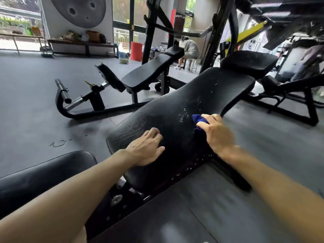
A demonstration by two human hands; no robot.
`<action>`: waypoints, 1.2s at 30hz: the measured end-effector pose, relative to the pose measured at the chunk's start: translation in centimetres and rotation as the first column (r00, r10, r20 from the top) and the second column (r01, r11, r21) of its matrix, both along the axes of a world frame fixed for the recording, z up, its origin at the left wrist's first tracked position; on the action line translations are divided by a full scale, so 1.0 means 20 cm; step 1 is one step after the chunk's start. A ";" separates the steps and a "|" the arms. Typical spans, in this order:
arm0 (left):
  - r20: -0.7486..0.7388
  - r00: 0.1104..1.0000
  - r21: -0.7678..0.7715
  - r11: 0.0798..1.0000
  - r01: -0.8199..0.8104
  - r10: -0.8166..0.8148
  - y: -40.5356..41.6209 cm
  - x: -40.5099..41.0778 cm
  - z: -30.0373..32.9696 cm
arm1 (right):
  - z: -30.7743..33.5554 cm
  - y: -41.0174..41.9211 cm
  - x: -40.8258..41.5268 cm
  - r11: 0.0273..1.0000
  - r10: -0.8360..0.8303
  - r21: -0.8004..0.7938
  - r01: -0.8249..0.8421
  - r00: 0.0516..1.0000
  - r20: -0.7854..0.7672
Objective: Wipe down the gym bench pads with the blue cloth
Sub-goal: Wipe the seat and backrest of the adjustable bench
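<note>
Definitely a gym: black padded benches (184,109) are sitting on grey rubber flooring (35,102), a steel rack frame (154,32) is standing beyond the hands, and a giant weight-plate mural (78,11) is covering the wall.

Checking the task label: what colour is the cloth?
Dark blue cloth, held by the right hand; head view.

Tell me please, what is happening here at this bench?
A person is wiping a long black bench pad. The right hand grips a bunched blue cloth against the pad, beside a patch of white droplets. The left hand rests on the pad's near end, fingers loosely curled, holding nothing. The headrest pad beyond also looks speckled.
</note>
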State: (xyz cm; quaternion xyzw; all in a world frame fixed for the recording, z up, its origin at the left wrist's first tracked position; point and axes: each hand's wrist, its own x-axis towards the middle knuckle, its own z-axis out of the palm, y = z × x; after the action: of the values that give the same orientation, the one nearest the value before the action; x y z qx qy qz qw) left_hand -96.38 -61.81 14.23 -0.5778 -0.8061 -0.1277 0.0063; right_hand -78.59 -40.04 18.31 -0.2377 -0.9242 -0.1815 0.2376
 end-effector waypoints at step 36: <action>0.014 0.999 0.170 0.985 -0.037 0.035 0.17 -0.07 -0.06 | -0.10 -0.22 -0.03 0.968 0.249 -0.045 -0.247 0.968 0.040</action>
State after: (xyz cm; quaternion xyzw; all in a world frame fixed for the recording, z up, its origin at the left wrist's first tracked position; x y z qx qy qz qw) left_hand -97.80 -58.46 13.02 -0.5597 -0.8026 -0.1991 0.0535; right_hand -79.16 -44.50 16.26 -0.1206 -0.9552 -0.1375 0.2327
